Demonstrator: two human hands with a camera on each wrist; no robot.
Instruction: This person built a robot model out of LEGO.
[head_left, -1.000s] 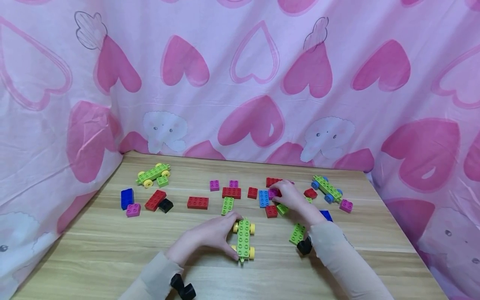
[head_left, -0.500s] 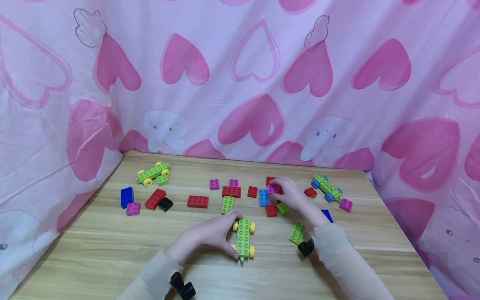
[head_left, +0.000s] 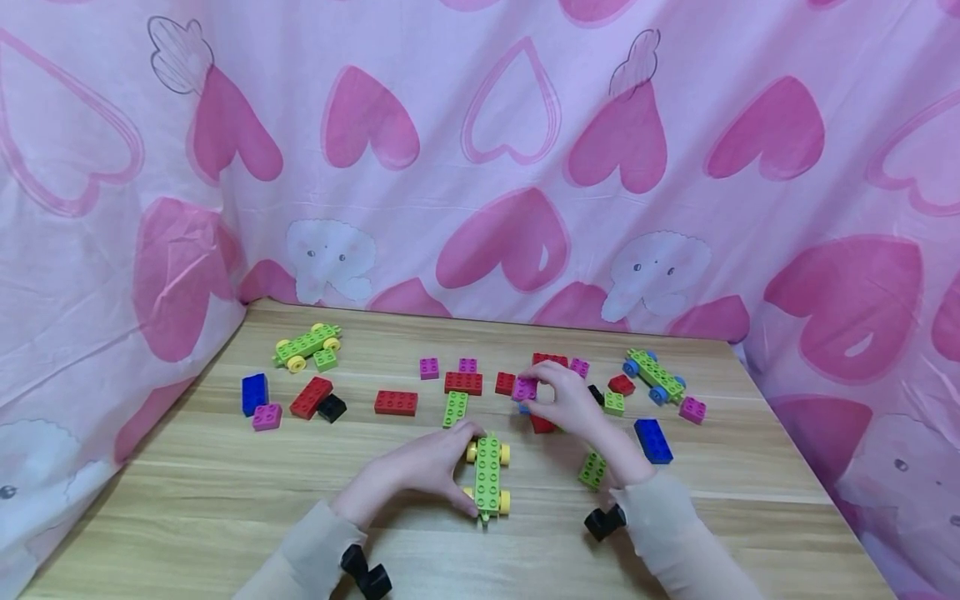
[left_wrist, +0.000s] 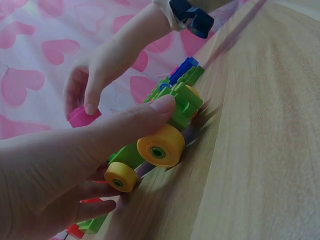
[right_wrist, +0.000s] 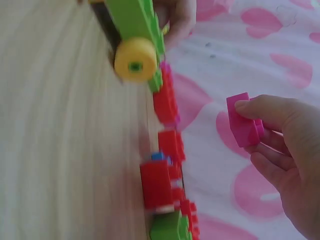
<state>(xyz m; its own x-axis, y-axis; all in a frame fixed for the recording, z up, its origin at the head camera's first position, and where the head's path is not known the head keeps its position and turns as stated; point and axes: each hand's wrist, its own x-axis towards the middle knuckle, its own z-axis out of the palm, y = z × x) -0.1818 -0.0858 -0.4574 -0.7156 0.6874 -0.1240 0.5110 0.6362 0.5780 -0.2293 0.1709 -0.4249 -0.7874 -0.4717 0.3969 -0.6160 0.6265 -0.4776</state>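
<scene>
My left hand (head_left: 420, 465) grips a green toy car base (head_left: 487, 477) with yellow wheels, which stands on the table in the head view. Its thumb is at the near end and the fingers at the far end; the left wrist view shows the thumb on the green base (left_wrist: 182, 107). Between thumb and fingertips, my right hand (head_left: 564, 402) pinches a magenta building brick (head_left: 524, 388). That magenta brick (right_wrist: 243, 122) is off the table in the right wrist view. Below the right hand, a red brick (head_left: 543, 424) and a blue brick are partly hidden.
Several loose bricks lie across the table (head_left: 420, 558), among them a long red brick (head_left: 396, 403), a flat green brick (head_left: 455, 410) and a dark blue brick (head_left: 653, 441). Two more car bases stand at the back, one yellow-wheeled (head_left: 307, 346), one blue-wheeled (head_left: 655, 377). A pink curtain (head_left: 480, 167) hangs behind.
My right hand has lifted the magenta brick from among the bricks and moved it left and a little nearer. The left hand and its car base have stayed put.
</scene>
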